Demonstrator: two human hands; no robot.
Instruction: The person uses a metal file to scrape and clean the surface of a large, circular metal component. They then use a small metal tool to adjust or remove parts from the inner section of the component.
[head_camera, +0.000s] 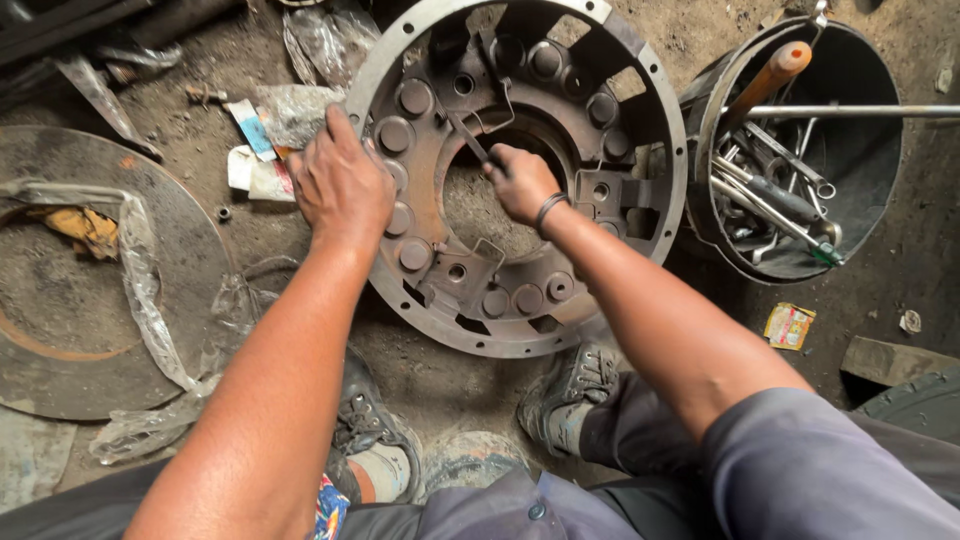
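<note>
A large rusty round clutch cover (620, 215) with several round bosses lies on the dirt floor in front of me. My left hand (340, 185) grips its left rim. My right hand (520, 183) sits over the central opening and holds a thin dark metal tool (468, 140) that points up and left toward a lever on the cover's inner ring. A dark band circles my right wrist.
A black bucket (870, 180) at the right holds several wrenches and a wooden-handled tool. A big worn metal disc (60, 300) with clear plastic wrap lies at the left. Scraps of paper and plastic litter the floor. My shoes (570, 385) rest just below the cover.
</note>
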